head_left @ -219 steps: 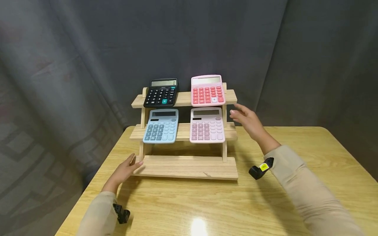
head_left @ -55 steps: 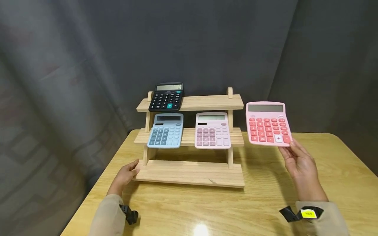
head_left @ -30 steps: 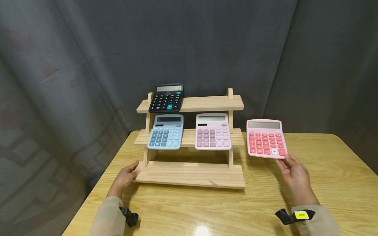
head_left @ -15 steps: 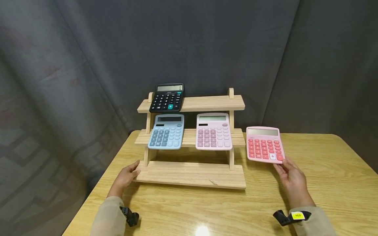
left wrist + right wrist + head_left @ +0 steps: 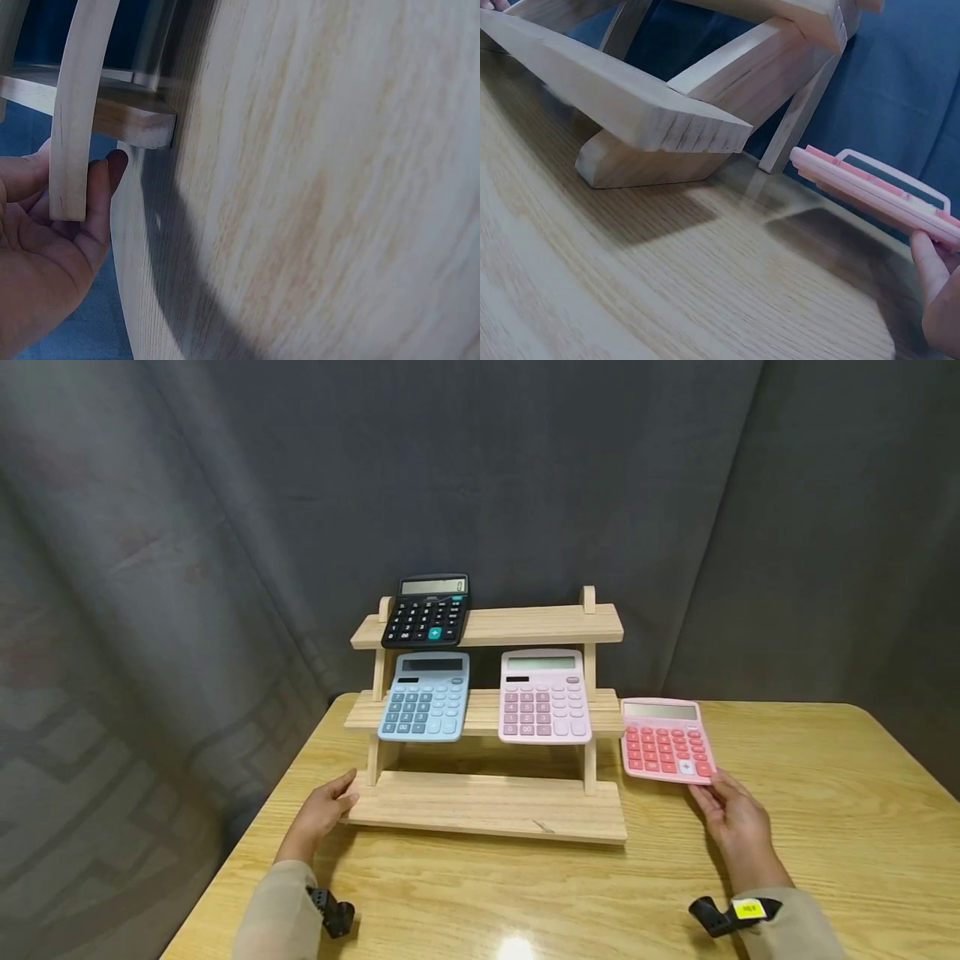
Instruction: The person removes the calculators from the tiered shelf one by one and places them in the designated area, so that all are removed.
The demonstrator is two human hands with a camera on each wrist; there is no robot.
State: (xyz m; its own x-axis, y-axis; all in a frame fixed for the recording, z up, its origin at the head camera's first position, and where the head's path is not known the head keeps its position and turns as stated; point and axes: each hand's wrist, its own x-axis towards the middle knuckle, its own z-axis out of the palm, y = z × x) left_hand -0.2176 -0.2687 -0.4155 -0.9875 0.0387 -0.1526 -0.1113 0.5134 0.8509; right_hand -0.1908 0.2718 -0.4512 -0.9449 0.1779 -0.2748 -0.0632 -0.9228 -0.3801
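My right hand (image 5: pixel 738 827) pinches the near right corner of a pink calculator (image 5: pixel 663 745) with coral keys, right of a three-tier wooden display stand (image 5: pixel 487 802). In the right wrist view the calculator (image 5: pixel 877 189) hovers tilted over the table, its shadow below, with a finger (image 5: pixel 928 262) under it. My left hand (image 5: pixel 318 814) grips the left end of the stand's bottom board; the left wrist view shows thumb and fingers round the board (image 5: pixel 75 120). A black calculator (image 5: pixel 426 612) leans on the top tier. On the middle tier are a blue calculator (image 5: pixel 425 697) and a pale pink-lilac calculator (image 5: pixel 544 697).
The stand rests on a light wood-grain table (image 5: pixel 450 893), whose far edge meets a dark grey curtain (image 5: pixel 540 468). Bare table surface (image 5: pixel 825 777) stretches to the right of my right hand. Black wrist cameras sit on both sleeves.
The pink calculator has left the top tier's right side in my right hand, moved right of the stand, then lowered toward the table. My left hand stays at the bottom board's end, now gripping it.
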